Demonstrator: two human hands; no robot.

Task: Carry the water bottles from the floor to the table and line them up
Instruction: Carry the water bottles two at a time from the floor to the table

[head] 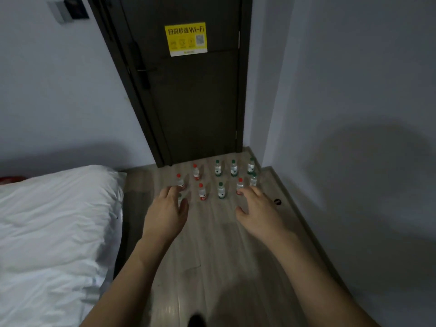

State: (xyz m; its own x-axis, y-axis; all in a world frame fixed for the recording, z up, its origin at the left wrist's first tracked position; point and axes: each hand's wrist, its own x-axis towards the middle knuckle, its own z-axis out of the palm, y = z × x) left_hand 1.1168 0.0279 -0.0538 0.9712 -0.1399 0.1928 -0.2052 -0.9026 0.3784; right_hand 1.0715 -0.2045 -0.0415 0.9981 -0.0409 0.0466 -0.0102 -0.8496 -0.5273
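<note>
Ten or so small water bottles stand upright on the wooden floor, grouped in loose rows just in front of a dark closed door. Some have red caps, others green. A red-capped bottle and a green-capped one stand side by side in the nearest row, between the two outstretched hands. One more bottle is partly hidden behind the left hand, so its cap colour cannot be told.

Both bare arms reach forward and down from the bottom of the view. The left hand has its fingers spread and relaxed, holding nothing; its fingertips lie over the near left end of the group, just below a red-capped bottle. The right hand is likewise spread and holds nothing — its fingertips sit at the base of another red-capped bottle, though whether they touch it cannot be told.

A yellow Wi-Fi sticker is stuck high on the door, and a handle shows on its left edge. To the left lies a bed with white bedding, its edge running alongside the floor. A pale wall closes in the right side, with a small dark round object on the floor near its base — too small to identify.
</note>
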